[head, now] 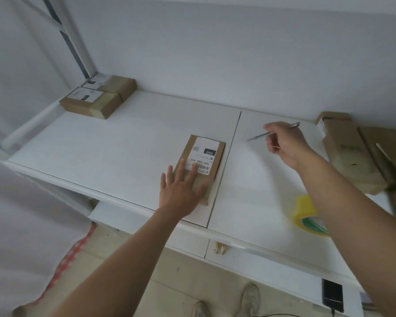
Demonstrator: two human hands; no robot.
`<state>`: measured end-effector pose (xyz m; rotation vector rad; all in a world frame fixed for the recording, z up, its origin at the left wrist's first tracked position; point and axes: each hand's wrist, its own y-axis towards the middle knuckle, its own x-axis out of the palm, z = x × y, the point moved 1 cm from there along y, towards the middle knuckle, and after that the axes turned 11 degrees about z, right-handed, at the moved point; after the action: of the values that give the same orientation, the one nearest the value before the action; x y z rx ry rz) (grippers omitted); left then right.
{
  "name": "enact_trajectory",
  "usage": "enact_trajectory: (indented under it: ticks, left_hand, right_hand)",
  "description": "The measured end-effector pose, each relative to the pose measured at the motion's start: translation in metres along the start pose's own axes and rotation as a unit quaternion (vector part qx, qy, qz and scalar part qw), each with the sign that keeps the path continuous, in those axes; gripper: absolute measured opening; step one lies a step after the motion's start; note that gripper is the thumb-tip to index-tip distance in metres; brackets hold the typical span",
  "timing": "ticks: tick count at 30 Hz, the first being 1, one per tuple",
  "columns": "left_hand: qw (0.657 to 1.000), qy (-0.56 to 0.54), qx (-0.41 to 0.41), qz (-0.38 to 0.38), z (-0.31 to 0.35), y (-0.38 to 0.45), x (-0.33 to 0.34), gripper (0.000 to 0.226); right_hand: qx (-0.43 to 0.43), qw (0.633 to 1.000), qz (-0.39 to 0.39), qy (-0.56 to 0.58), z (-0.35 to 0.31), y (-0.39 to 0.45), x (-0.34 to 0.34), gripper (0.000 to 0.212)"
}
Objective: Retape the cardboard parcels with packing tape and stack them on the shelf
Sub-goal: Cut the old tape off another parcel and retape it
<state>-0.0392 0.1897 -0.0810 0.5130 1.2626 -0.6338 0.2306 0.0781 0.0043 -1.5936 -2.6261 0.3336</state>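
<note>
Left hand [181,186], fingers spread, flattens the parcel [202,167]; right hand [284,143] grips a blade [258,135]. Best hold it steady while cutting.

A white wall [215,53] fills the upper frame from ten to two o'clock, meeting a white frame post [74,42] with a dark strip at eleven o'clock. At six o'clock, two pale shoes [249,298] stand on a beige tiled floor [169,282]. A black phone [332,295] lies flat at five o'clock, a dark cable running from its near end. At seven o'clock, a red-and-white patterned band [71,255] runs diagonally along the edge of a white sheet [21,225].
</note>
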Motion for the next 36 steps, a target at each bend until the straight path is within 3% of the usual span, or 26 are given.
enact_trajectory:
  ticks: [3, 8, 16, 22, 26, 30, 36]
  left_hand:
    - [1.000, -0.003, -0.011, 0.006, 0.001, 0.001, 0.002, 0.077]
    - [1.000, 0.006, -0.027, 0.011, 0.010, 0.002, -0.003, 0.075]
    - [0.998, -0.019, -0.013, 0.055, 0.023, 0.002, 0.006, 0.058]
    - [0.998, -0.025, -0.030, 0.047, 0.032, 0.003, 0.008, 0.058]
    - [0.998, -0.027, -0.042, 0.046, 0.034, 0.004, 0.007, 0.057]
    - [0.998, -0.029, -0.043, 0.047, 0.033, 0.004, 0.006, 0.056]
    - [0.997, -0.035, -0.044, 0.056, 0.033, 0.004, 0.005, 0.053]
  right_hand:
    - [-0.017, 0.998, -0.054, 0.018, -0.029, -0.005, 0.038, 0.015]
    - [0.035, 0.968, -0.247, 0.038, -0.011, -0.012, 0.087, 0.021]
    - [0.081, 0.950, -0.286, 0.099, 0.025, 0.009, 0.028, 0.039]
    - [0.035, 0.942, -0.331, -0.033, 0.027, 0.011, 0.013, 0.031]
    - [0.031, 0.908, -0.397, -0.131, 0.027, 0.002, 0.013, 0.022]
    - [0.044, 0.882, -0.436, -0.172, 0.029, -0.008, 0.014, 0.020]
    - [0.055, 0.875, -0.444, -0.182, 0.029, -0.016, 0.015, 0.021]
